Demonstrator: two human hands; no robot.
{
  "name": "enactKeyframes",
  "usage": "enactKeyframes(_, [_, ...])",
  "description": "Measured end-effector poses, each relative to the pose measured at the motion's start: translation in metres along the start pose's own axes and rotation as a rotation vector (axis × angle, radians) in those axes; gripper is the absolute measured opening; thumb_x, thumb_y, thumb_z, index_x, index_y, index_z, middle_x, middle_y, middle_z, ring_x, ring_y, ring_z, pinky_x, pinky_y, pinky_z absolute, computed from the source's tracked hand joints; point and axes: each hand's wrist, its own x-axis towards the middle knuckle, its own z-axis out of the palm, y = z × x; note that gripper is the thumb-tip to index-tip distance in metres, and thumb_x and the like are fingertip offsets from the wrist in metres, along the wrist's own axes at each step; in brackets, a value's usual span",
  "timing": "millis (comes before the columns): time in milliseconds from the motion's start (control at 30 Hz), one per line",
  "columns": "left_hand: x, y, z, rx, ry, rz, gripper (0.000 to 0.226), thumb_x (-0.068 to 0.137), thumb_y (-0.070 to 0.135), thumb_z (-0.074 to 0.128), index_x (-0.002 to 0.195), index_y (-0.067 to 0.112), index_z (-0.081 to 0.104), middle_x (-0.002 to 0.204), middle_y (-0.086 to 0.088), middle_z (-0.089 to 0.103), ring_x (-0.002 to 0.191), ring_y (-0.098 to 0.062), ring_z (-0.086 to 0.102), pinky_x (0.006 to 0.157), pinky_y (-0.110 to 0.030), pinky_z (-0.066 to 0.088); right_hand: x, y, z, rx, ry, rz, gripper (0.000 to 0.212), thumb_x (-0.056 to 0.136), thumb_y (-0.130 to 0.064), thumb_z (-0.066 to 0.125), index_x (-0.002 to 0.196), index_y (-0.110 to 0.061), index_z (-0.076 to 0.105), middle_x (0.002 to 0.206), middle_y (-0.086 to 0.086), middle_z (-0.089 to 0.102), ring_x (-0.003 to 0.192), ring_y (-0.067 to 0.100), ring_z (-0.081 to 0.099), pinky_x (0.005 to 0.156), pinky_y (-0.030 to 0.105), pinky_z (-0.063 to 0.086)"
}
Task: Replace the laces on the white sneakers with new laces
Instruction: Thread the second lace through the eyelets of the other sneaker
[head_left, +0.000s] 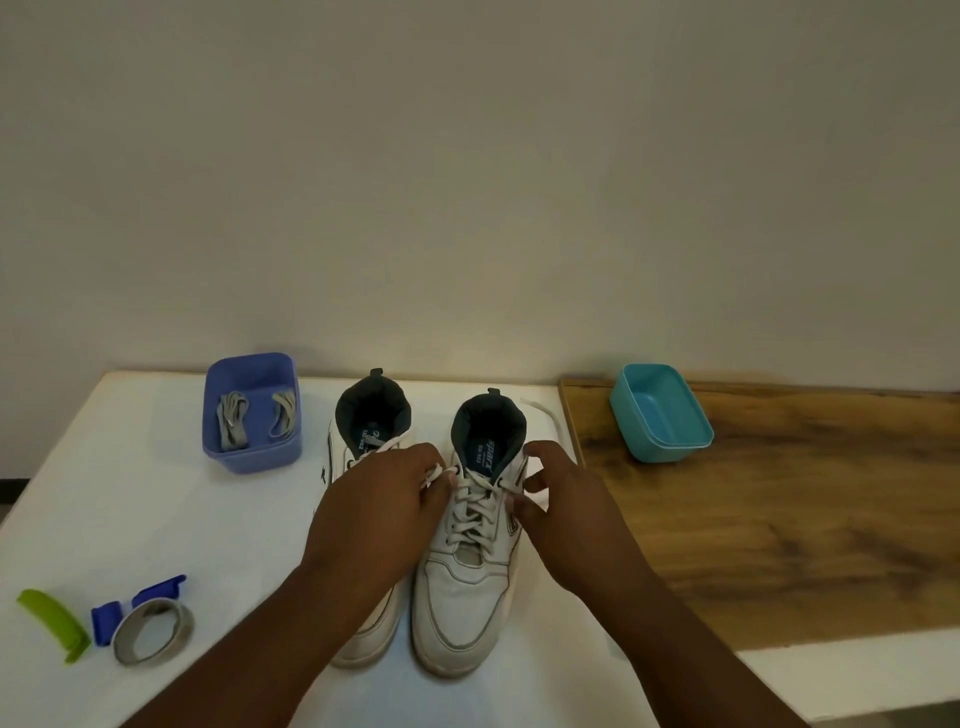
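Head view: a purple tub (253, 415) at left holds grey laces (232, 420). On the white table (130, 493), the left hand (382, 512) and right hand (558, 512) each pinch a white lace (475, 512) end on the right sneaker (470, 561); the left sneaker (371, 415) stands beside it. A teal tub (660, 413) sits rightmost.
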Motion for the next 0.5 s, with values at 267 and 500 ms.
enactKeyframes(267, [0.0012, -0.0031, 0.0038, -0.116, -0.008, -0.016, 0.028, 0.098, 0.045, 0.053, 0.073, 0.032, 0.051, 0.063, 0.010, 0.054, 0.060, -0.005, 0.054, 0.057, -0.019, 0.036, 0.0016, 0.0052, 0.0012, -0.180, 0.002, -0.052, 0.009, 0.102, -0.032, 0.052, 0.099, -0.030, 0.061, 0.089, -0.009, 0.064, 0.079, 0.008, 0.058, 0.071, 0.025, 0.051])
enactKeyframes(500, [0.0017, -0.0054, 0.0055, -0.147, 0.011, -0.022, 0.017, 0.099, 0.037, 0.056, 0.082, 0.034, 0.057, 0.066, 0.011, 0.057, 0.063, -0.006, 0.058, 0.060, -0.024, 0.046, -0.0003, 0.0053, -0.0003, -0.188, 0.042, -0.087, 0.016, 0.102, -0.039, 0.050, 0.091, -0.029, 0.056, 0.086, -0.008, 0.057, 0.074, 0.010, 0.053, 0.066, 0.027, 0.049])
